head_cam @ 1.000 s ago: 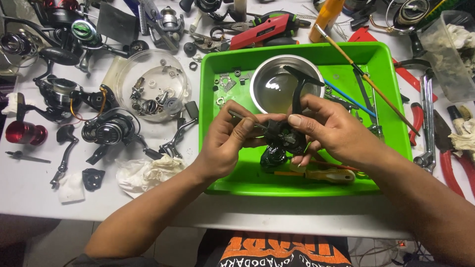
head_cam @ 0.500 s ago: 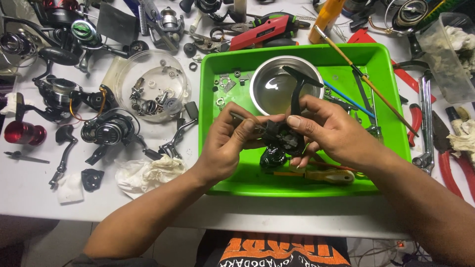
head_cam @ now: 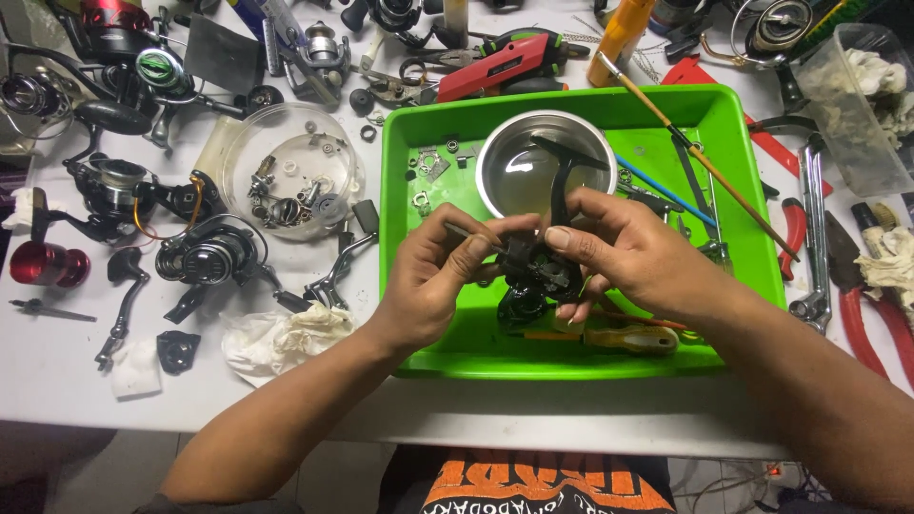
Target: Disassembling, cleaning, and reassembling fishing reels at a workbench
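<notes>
- Black spinning reel body [head_cam: 535, 271] is held up over the green tray [head_cam: 733, 314], right in front of the steel bowl [head_cam: 519, 171].
- Right hand [head_cam: 628, 257] is wrapped around the reel from the right side, thumb on top.
- Left hand [head_cam: 433, 276] pinches a thin dark tool [head_cam: 471, 234] with its tip against the reel.
- An orange-handled screwdriver [head_cam: 624, 338] lies in the tray just below the hands, and a long brush [head_cam: 700, 157] leans across the tray's right part.
- Left of the tray there's a clear round dish of small parts [head_cam: 290, 181], a crumpled rag [head_cam: 281, 335] and more reels [head_cam: 205, 255] on the white table [head_cam: 57, 381].
</notes>
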